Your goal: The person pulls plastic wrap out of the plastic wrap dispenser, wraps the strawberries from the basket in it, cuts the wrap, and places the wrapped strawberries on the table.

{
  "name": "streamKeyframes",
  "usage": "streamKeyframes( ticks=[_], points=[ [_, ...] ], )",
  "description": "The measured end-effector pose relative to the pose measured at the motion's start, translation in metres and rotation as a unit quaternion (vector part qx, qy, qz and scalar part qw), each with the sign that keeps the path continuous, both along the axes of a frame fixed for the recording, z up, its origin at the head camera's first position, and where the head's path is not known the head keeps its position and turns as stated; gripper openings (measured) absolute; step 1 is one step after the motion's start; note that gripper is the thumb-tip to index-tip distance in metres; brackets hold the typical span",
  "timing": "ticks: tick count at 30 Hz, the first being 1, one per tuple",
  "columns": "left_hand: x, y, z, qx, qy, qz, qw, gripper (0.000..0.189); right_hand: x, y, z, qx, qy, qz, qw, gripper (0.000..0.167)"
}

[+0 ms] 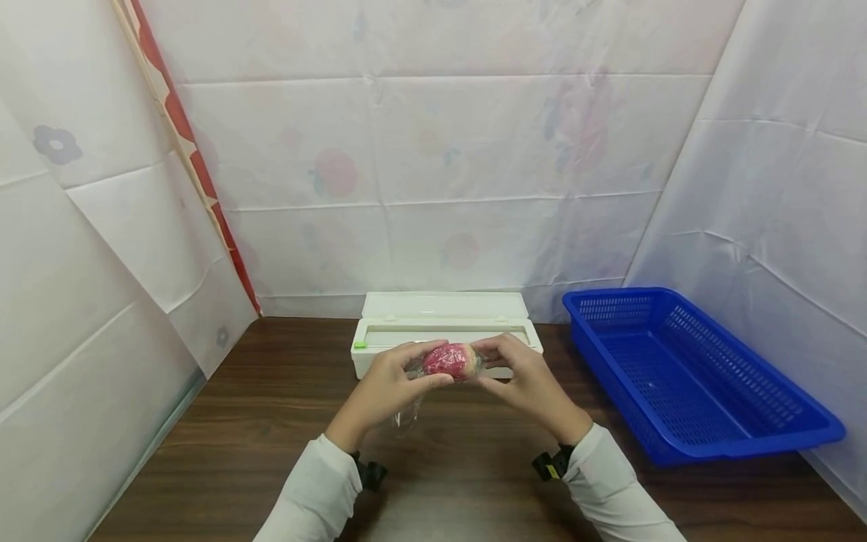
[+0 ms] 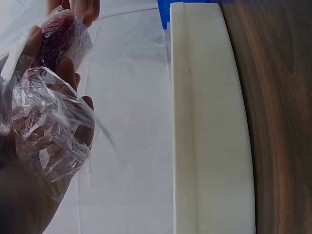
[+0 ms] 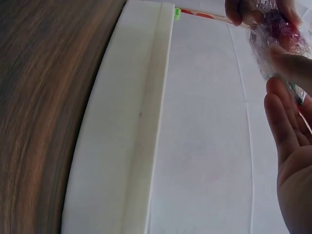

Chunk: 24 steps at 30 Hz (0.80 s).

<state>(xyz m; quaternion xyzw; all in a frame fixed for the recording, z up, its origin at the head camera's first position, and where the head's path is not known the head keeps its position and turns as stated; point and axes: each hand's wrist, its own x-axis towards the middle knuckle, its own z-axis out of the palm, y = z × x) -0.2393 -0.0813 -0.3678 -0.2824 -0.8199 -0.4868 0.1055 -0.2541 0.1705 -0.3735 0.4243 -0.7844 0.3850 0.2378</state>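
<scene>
Raised over the table, a small rounded fruit (image 1: 449,361), red with a pale yellow end, is wrapped in clear cling film (image 2: 53,122). My left hand (image 1: 389,385) pinches its red end between thumb and fingers. At the pale end, my right hand (image 1: 531,385) grips it with thumb and fingertips. Loose, crinkled film hangs over the left palm in the left wrist view. Just behind the hands stands a white cling film dispenser (image 1: 443,329), its lid (image 1: 445,305) raised and a green slider (image 1: 360,345) at its left end.
A blue perforated plastic basket (image 1: 738,444) stands on the right side of the dark wooden table (image 1: 271,421). White patterned sheeting (image 1: 467,150) hangs behind and on both sides, meeting the table's back edge. A red-and-cream strip (image 1: 193,154) runs down the left corner.
</scene>
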Motion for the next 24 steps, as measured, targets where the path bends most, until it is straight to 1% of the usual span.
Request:
streamKeyframes(
  ticks=[4, 8, 11, 14, 17, 21, 24],
  points=[
    [0.0, 0.002, -0.001, -0.007, 0.005, 0.007, 0.9999, 0.056, 0.002, -0.004, 0.0, 0.032, 0.031, -0.022, 0.9988, 0.055],
    [0.001, 0.006, -0.001, -0.001, -0.005, 0.005, 1.0, 0.054, 0.004, -0.008, -0.001, 0.055, 0.047, -0.054, 0.9959, 0.059],
    [0.003, 0.01, -0.001, 0.003, -0.014, 0.003, 0.9999, 0.053, 0.006, -0.012, -0.003, 0.055, 0.052, -0.076, 0.9942, 0.061],
    [0.003, 0.012, -0.001, -0.001, -0.011, 0.007, 0.9999, 0.054, 0.006, -0.013, -0.006, 0.046, 0.045, -0.087, 0.9942, 0.061],
    [0.002, 0.012, -0.002, -0.006, -0.006, 0.007, 0.9999, 0.054, 0.006, -0.014, -0.009, 0.032, 0.021, -0.088, 0.9954, 0.061],
    [0.001, 0.012, -0.003, -0.005, 0.0, 0.0, 1.0, 0.054, 0.007, -0.015, -0.011, 0.001, -0.052, -0.062, 0.9967, 0.062],
    [0.001, 0.012, -0.003, -0.004, 0.005, -0.004, 1.0, 0.054, 0.007, -0.016, -0.011, -0.021, -0.11, -0.045, 0.9927, 0.062]
  ],
)
